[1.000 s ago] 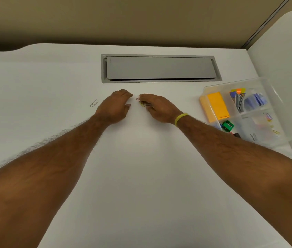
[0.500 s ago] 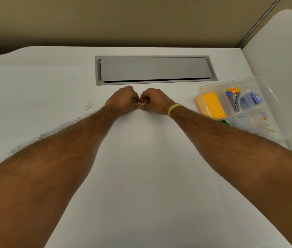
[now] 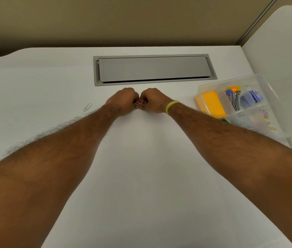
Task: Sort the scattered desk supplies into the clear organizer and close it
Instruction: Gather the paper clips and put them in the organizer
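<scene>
My left hand [image 3: 123, 101] and my right hand [image 3: 152, 100] meet knuckle to knuckle at the middle of the white desk, both curled into fists. Between their fingertips shows a small red paper clip [image 3: 138, 104], pinched from both sides. A silver paper clip [image 3: 87, 107] lies loose on the desk to the left of my left hand. The clear organizer [image 3: 265, 83] stands open at the right, holding yellow sticky notes [image 3: 213, 102], metal clips, blue items and several small coloured clips. My right forearm covers its near corner.
A grey cable hatch [image 3: 152, 68] is set into the desk just beyond my hands. A white divider panel [image 3: 281, 51] rises along the right side behind the organizer. A yellow band [image 3: 171, 106] circles my right wrist.
My hands came together from apart and flat to curled fists pinching the red paper clip. The view shifted slightly; the silver clip and the organizer have stayed put.
</scene>
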`<state>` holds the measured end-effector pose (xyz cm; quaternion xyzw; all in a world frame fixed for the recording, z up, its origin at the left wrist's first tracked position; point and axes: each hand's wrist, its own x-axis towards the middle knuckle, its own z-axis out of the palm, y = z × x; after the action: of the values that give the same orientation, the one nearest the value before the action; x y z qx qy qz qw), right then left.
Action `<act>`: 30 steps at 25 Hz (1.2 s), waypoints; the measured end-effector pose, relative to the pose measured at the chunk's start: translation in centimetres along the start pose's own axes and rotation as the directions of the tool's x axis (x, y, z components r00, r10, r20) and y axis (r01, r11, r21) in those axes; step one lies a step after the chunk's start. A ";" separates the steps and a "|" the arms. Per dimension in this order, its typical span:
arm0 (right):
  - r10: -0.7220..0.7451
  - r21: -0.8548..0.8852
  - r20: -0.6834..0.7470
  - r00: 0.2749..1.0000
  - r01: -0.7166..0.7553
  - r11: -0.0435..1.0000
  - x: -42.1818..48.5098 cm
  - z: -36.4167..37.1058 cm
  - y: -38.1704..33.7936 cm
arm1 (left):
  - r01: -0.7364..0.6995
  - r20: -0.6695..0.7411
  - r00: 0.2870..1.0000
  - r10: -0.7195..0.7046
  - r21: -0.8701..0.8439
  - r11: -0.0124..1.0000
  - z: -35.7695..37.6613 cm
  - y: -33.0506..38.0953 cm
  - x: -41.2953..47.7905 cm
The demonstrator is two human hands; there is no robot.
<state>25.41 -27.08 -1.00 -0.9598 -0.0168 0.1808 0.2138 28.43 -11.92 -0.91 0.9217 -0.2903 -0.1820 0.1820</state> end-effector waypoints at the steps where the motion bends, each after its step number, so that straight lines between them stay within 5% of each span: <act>1: 0.002 0.004 -0.016 1.000 -0.002 1.000 -0.1 0.1 0.0 | -0.007 -0.004 1.000 0.007 0.007 1.000 0.0 0.0 -0.1; 21: 0.119 0.492 -0.213 0.970 0.001 0.871 -10.2 -1.9 2.4 | -0.132 -0.119 0.989 0.091 -0.408 0.903 -1.4 5.7 -4.6; 30: 0.312 0.546 -0.317 0.896 -0.097 0.832 -20.4 -4.2 9.0 | -0.248 -0.134 0.966 0.219 -0.270 0.930 0.4 14.4 -5.0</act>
<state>7.43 -39.20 5.76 -0.8791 0.1804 0.0045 0.4412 17.65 -20.00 6.29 0.8528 -0.3591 -0.1517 0.3474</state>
